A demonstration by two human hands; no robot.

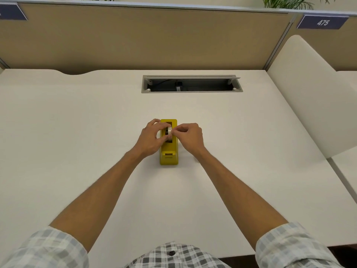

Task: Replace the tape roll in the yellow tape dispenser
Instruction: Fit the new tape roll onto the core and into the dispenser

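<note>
Roll [169,134] sits upright in the well of the yellow dispenser [168,151], edge-on to the camera, so its axle runs left-right across the body. Dispenser's long axis points straight away from the person, cutter end nearest them, sitting about mid-desk [77,142].

Both hands are right on it, one per side. Left hand [151,139] comes in from the left with fingers curled around the roll's left face and the dispenser wall. Right hand [188,136] comes from the right, thumb and forefinger pressed together in a pinch at the roll's upper right edge. Can't tell if it's the tape end or just the rim being pinched, too small.

My guess is the roll is either being seated or the tape end is getting picked loose. Either way the key thing: roll lies between the two hands, and any pull toward the cutter has to go along the long axis, toward the person. Right hand looks better placed for that.

Cable slot [192,84] is well behind, out of the way.
</note>
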